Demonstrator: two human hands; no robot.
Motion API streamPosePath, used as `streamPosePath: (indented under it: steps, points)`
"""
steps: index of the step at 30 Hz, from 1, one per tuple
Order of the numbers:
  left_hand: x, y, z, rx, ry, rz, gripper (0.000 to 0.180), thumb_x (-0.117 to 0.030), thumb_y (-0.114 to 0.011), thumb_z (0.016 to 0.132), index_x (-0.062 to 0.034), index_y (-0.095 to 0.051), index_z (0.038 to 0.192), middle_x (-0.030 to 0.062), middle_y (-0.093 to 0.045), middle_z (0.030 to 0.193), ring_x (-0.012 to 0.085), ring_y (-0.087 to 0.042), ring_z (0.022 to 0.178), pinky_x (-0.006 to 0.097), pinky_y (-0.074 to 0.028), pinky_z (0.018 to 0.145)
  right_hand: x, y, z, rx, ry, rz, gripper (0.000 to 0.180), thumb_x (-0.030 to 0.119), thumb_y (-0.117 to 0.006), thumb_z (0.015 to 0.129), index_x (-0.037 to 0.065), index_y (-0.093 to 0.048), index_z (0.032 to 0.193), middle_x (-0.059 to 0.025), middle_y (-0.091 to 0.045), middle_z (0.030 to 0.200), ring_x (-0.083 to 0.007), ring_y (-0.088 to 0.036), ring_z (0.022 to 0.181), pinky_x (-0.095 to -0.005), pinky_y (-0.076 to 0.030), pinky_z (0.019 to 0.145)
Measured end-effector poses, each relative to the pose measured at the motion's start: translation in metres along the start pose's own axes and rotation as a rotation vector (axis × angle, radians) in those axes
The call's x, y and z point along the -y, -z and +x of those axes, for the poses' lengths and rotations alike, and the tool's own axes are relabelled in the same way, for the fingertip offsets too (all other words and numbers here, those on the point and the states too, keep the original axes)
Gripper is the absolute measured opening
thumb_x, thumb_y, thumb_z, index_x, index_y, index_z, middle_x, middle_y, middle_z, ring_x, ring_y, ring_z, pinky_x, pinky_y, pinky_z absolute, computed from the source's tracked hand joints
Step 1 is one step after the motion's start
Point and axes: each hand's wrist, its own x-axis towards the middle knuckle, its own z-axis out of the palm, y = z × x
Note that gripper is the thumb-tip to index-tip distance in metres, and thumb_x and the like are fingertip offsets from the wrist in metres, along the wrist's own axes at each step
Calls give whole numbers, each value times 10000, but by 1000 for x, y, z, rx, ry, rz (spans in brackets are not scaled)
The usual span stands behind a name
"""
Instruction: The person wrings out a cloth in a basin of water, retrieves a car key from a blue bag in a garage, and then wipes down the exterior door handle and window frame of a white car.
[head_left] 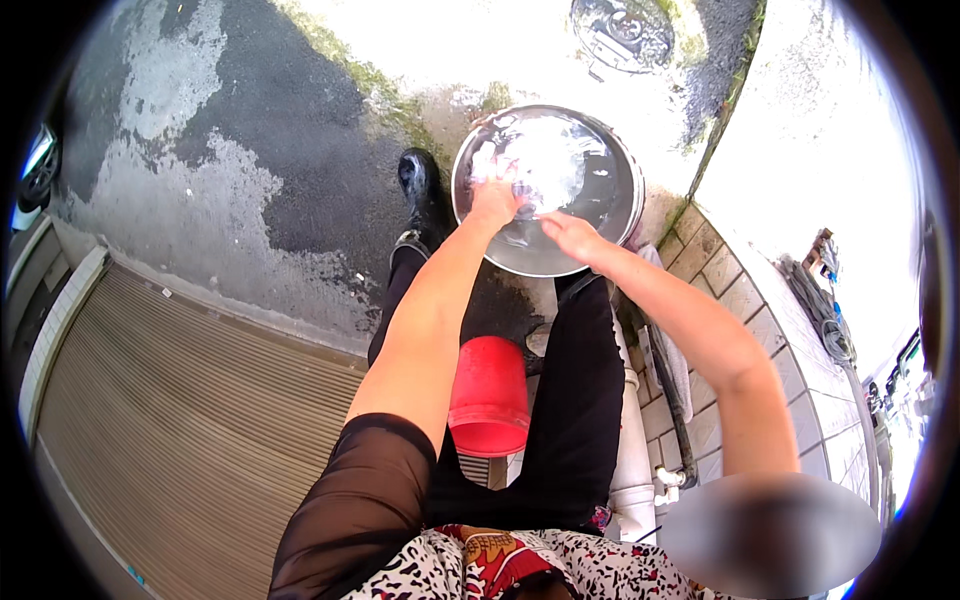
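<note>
A wide round metal basin [640, 195] of water stands on the ground in front of me, bright with glare. My left hand [494, 196] reaches over its left side into the water, its fingers spread and partly washed out by the reflection. Beside its thumb is a small dark, shiny patch that I cannot make out. My right hand [572, 238] comes in over the near rim, its fingers closed and pointing toward the left hand. What they hold, if anything, is lost in the glare.
A red bucket [490, 385] lies between my legs, behind the basin. A black boot [424, 195] stands left of the basin. Along my right run a white pipe [632, 440] and a tiled edge [705, 260]. A ribbed shutter [200, 380] lies left, and a round drain cover [622, 32] is ahead.
</note>
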Motion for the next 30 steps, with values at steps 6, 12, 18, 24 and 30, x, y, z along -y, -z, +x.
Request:
streamPosePath:
  steps: [6, 12, 18, 24, 30]
  points:
    - [-35, -28, -16, -311, 20, -283, 334, -353, -606, 750, -80, -654, 936, 174, -638, 846, 301, -619, 830, 400, -473, 719, -14, -30, 52, -281, -471, 1215, 721, 623, -263, 870, 121, -222, 1386, -128, -189, 1445, -358, -218, 1302, -612, -343, 900]
    - [-120, 28, -101, -148, -186, -706, 151, -193, -609, 751, -52, -662, 759, 164, -564, 609, 334, -569, 582, 410, -433, 549, -23, -16, 52, -79, 113, 1449, 586, 526, -269, 898, 138, -371, 1326, -35, -405, 1344, -218, -346, 1248, -397, -360, 967]
    - [-107, 2, -52, -483, -378, -425, 113, -189, -632, 725, -106, -688, 672, 64, -578, 517, 224, -543, 443, 317, -424, 430, -11, -31, 54, -323, -94, 1698, 429, 370, -430, 879, 37, -502, 1140, -83, -539, 1108, -212, -503, 1003, -360, -434, 844]
    - [-53, 31, 28, -91, -21, 136, 338, -368, -495, 846, -62, -633, 799, 128, -645, 729, 270, -636, 654, 370, -507, 585, -18, -48, 35, -562, -169, 1692, 454, 351, -524, 864, -54, -551, 1066, -123, -605, 1017, -215, -594, 899, -365, -460, 816]
    - [2, 21, 40, -164, -165, 365, 494, -368, -568, 786, -35, -418, 1118, 174, -398, 1198, 333, -409, 1114, 466, -453, 823, -47, -17, 16, -484, -156, 1406, 720, 531, -420, 863, 90, -216, 1394, -110, -196, 1454, -309, -208, 1309, -527, -126, 1036]
